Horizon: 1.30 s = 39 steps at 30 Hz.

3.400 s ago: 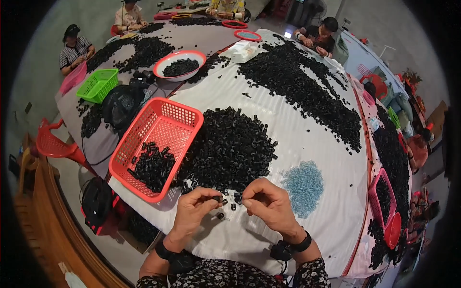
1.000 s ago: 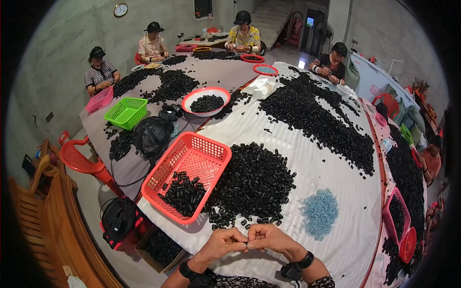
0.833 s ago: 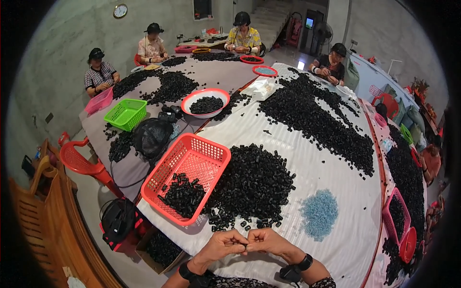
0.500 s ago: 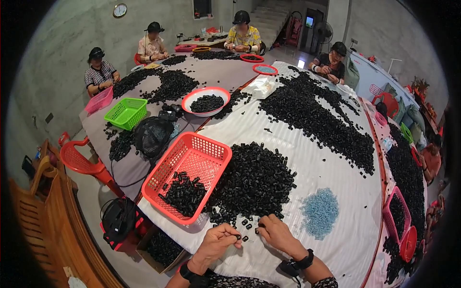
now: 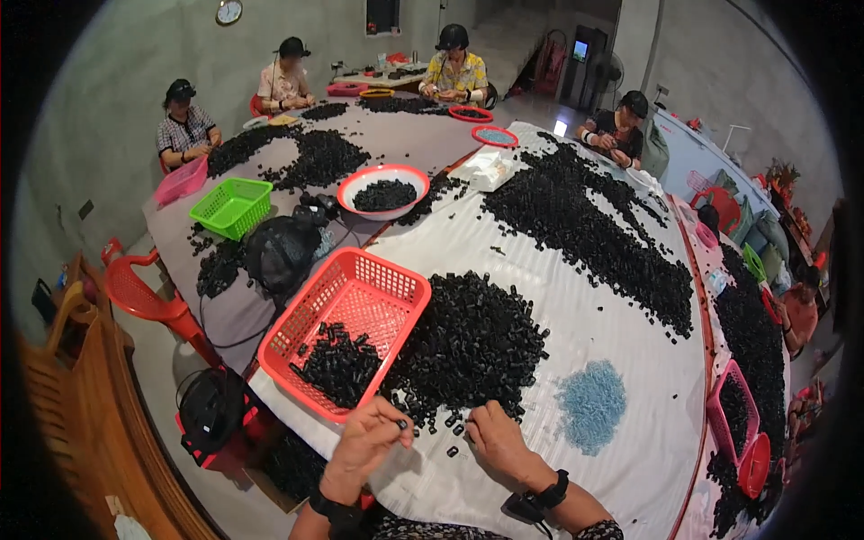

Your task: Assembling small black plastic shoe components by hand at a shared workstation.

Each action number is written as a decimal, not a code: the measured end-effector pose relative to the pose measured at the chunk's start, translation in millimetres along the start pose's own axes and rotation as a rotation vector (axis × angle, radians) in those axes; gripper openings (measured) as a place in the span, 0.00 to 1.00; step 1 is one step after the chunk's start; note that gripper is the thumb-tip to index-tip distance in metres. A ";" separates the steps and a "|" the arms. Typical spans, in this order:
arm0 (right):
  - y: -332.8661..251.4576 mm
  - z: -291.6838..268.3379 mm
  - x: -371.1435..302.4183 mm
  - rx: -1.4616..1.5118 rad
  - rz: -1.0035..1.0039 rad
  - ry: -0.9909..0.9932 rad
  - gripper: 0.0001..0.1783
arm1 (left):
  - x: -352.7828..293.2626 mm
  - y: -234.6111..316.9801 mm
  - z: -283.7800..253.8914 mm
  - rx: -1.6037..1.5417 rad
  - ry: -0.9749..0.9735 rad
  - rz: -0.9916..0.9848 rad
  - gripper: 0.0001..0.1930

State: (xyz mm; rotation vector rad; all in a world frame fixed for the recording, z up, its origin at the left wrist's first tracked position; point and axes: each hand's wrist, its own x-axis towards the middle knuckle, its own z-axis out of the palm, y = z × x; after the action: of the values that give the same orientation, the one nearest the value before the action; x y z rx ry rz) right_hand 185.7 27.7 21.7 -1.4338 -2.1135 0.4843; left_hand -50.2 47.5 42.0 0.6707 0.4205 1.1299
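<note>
My left hand (image 5: 364, 441) is closed in a pinch on a small black plastic piece (image 5: 402, 424), just off the near end of the red basket (image 5: 409, 279). Black pieces of the same kind lie inside that basket. To the right, my right hand (image 5: 499, 439) has its fingers curled together at the near edge of a big heap of black plastic pieces (image 5: 472, 346). Whatever is between those fingertips is hidden. A few loose black pieces (image 5: 453, 451) lie on the white cloth between my hands. Right of the heap is a pile of small pale-blue clear pieces (image 5: 591, 407).
Beyond the basket are a black cap (image 5: 281, 256), a green basket (image 5: 232, 209) and a red-rimmed bowl (image 5: 383, 193). A longer black heap (image 5: 589, 234) spreads over the far white cloth (image 5: 630, 369). Several people work around the tables. A red chair (image 5: 144, 292) stands at left.
My left hand has moved left and slightly up toward the red basket, carrying the black piece. My right hand stays by the heap's edge. The whole view has shifted a little.
</note>
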 end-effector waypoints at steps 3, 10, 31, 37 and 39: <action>2.2 -6.6 -1.3 0.059 0.042 -0.014 0.07 | 13.7 13.0 -3.2 0.017 0.054 0.068 0.06; 11.1 -13.6 -26.5 0.095 0.045 -0.198 0.09 | -6.4 -1.6 -9.8 0.163 0.027 -0.045 0.06; 13.7 33.5 29.6 -0.375 -0.098 -0.009 0.04 | -17.8 -20.9 -26.4 -0.008 0.025 -0.110 0.07; 12.8 16.1 23.7 -0.067 -0.042 0.086 0.04 | -22.6 -21.8 -27.7 -0.015 0.036 -0.098 0.06; 6.3 3.7 21.8 0.318 0.191 -0.077 0.04 | -23.1 -24.9 -25.5 0.048 0.106 -0.115 0.06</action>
State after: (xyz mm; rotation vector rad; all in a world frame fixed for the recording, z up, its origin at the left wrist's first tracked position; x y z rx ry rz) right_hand 181.7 50.3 20.2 -1.4518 -1.8608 0.9185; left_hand -57.8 26.6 5.8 0.6223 0.5706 1.0520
